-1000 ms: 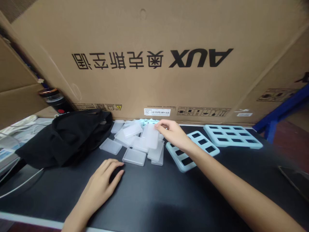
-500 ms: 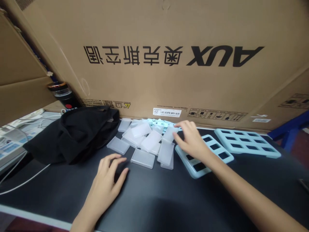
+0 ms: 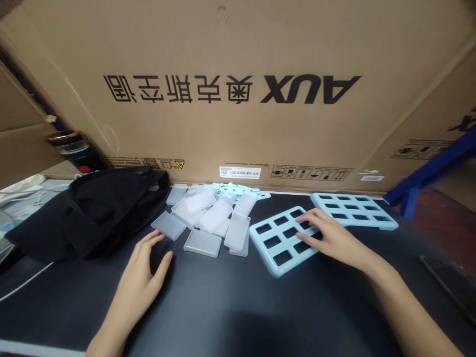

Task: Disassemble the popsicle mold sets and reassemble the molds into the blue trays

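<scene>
My right hand is over the near light-blue plastic frame, a panel with rows of rectangular openings. Its fingers are apart and hold nothing; whether the fingertips touch the frame I cannot tell. Left of the frame lies a loose pile of translucent rectangular plastic covers, some overlapping. My left hand rests on the dark table in front of the pile, thumb and fingers spread, with nothing in it. A second light-blue frame lies behind my right hand. Thin light-blue pieces are heaped behind the covers.
A large cardboard box with upside-down print stands along the back of the table. Black cloth and a dark bottle are at the left, beside cables. A dark flat phone-like object lies at the right edge.
My right hand has moved right, from the edge of the cover pile to above the near blue frame. My left hand stays open near the pile. The view has turned slightly right.
</scene>
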Tool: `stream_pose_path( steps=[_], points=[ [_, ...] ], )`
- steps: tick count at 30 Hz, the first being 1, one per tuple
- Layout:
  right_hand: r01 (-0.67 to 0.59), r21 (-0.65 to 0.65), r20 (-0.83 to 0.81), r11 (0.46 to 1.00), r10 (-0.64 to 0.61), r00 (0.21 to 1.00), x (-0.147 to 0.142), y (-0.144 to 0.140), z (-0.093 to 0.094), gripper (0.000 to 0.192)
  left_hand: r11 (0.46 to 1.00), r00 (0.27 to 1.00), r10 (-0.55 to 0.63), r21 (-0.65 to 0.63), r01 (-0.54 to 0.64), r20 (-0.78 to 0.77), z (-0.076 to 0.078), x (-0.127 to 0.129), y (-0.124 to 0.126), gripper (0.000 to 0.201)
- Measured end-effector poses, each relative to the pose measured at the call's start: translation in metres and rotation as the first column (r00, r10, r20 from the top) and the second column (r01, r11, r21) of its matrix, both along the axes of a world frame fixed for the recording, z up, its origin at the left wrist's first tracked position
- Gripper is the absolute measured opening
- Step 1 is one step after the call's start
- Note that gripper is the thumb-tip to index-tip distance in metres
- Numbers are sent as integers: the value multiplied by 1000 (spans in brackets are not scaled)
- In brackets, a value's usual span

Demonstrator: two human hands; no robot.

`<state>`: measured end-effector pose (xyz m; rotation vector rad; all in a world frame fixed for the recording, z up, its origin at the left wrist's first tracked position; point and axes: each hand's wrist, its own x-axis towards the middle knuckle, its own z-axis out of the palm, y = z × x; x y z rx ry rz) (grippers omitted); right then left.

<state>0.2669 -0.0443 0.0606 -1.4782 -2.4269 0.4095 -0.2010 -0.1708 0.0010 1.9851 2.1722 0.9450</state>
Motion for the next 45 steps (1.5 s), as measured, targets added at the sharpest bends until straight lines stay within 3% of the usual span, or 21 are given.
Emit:
stream_pose_path(
  steps=[3,7,14,18,22,25,30,33,35,37,38,39,42,43,45],
  points=[
    [-51,-142,-29,989,47,998,-5,-7,10,31,998,1000,1,65,-3,25,7,5,-4,39],
    [-45,-243,-38,969,36,999,1,-13,11,27,992,993,-120,26,120,4,17,17,-7,27],
    [117,-20,166,993,-112,980,9,-10,8,8,935,932,-353,-46,351,-75,20,35,-17,20],
    [193,110,172,975,-210,962,1,-15,11,13,924,908,-378,-11,383,-178,36,69,-14,26],
    [147,117,126,982,-162,979,-9,-19,8,20,909,837,-378,10,416,-396,64,113,15,49],
    [116,127,118,985,-131,984,-12,-18,5,21,895,761,-407,-57,441,-505,77,138,43,54],
    [101,125,112,987,-115,987,-10,-17,6,22,912,703,-388,-135,388,-597,74,155,69,41],
    [97,105,109,990,-108,988,-8,-18,4,22,914,698,-382,-134,384,-606,76,153,67,40],
    [89,103,90,991,-98,991,-7,-16,3,22,897,736,-407,-84,434,-541,80,150,58,45],
    [67,118,49,991,-74,996,-8,-10,2,21,833,770,-503,17,553,-393,80,147,45,56],
    [55,136,30,989,-59,998,-11,-5,3,21,764,745,-590,84,640,-311,77,147,39,61],
    [39,159,21,987,-43,999,-16,2,4,20,667,681,-691,150,730,-242,73,148,33,64],
    [-41,229,88,973,22,996,-37,32,8,25,307,365,-919,309,900,-150,50,158,23,52],
    [-82,235,149,968,48,988,-46,43,9,30,220,277,-953,342,914,-126,42,162,22,43],
    [-165,209,289,964,101,952,-62,64,10,37,141,165,-986,385,912,-31,29,169,23,37]
  ],
)
